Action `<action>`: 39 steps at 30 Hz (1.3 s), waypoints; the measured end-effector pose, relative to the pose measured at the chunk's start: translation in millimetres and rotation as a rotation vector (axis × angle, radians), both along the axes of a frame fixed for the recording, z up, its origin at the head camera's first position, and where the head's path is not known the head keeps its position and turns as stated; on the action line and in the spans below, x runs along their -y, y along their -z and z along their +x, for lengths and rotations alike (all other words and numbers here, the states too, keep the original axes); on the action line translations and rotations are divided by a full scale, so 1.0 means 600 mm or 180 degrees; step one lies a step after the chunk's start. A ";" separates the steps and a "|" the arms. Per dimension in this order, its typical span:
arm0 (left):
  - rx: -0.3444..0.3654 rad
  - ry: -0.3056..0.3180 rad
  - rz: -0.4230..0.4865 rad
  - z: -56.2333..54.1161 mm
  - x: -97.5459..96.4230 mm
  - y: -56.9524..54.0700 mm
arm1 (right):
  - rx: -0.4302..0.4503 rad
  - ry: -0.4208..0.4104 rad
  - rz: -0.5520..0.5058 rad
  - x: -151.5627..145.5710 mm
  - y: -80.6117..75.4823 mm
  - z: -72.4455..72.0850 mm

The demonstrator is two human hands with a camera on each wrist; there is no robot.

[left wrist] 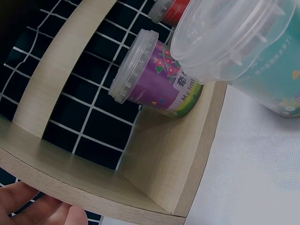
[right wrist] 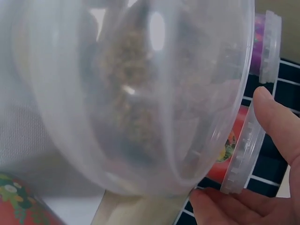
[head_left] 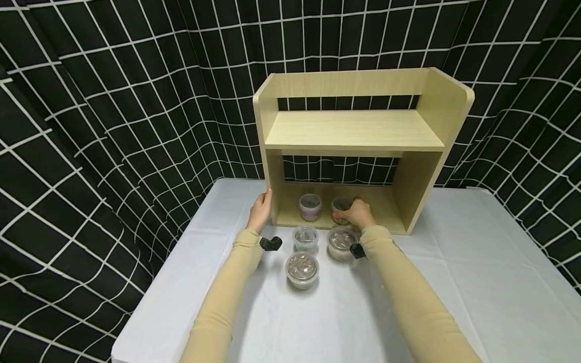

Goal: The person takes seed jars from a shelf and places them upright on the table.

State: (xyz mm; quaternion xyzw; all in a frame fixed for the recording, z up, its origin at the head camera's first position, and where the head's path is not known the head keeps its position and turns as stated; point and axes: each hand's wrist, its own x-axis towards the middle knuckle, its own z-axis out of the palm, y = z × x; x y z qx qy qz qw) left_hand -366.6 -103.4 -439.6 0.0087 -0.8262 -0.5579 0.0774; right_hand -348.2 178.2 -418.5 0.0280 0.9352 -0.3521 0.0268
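My right hand (head_left: 359, 214) pinches a small red plastic tub (right wrist: 226, 154) with a clear lid on the lower level of a wooden shelf (head_left: 290, 202). The thumb lies on one side of the lid and the fingers on the other. My left hand (head_left: 260, 210) rests against the outer face of the shelf's left side panel, its fingers (left wrist: 42, 206) outside the wood. A purple tub (left wrist: 161, 77) with printed flowers stands to the left of the red one. In front of the shelf, a teal tub (head_left: 306, 238) stands near a larger clear-lidded tub (head_left: 341, 244).
Another lidded tub (head_left: 302, 271) stands closest to me on the white-covered table (head_left: 317, 322). The shelf's upper board (head_left: 354, 126) spans above the right hand. Black cloth with a white grid (head_left: 136, 101) hangs behind and at both sides.
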 end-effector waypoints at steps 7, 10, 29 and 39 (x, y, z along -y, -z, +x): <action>-0.0018 0.0026 -0.0025 0.000 0.001 -0.001 | -0.0122 -0.0019 0.0067 -0.001 0.003 -0.001; -0.0023 0.0029 -0.0044 0.001 0.002 -0.001 | -0.0110 -0.0019 0.0066 0.000 0.001 0.000; 0.0002 0.0004 -0.0116 0.002 0.001 0.000 | -0.0086 0.0019 -0.0284 -0.009 0.008 -0.003; 0.0016 0.0027 -0.0075 -0.002 0.001 0.003 | -0.0088 0.0110 -0.0327 -0.007 0.010 -0.003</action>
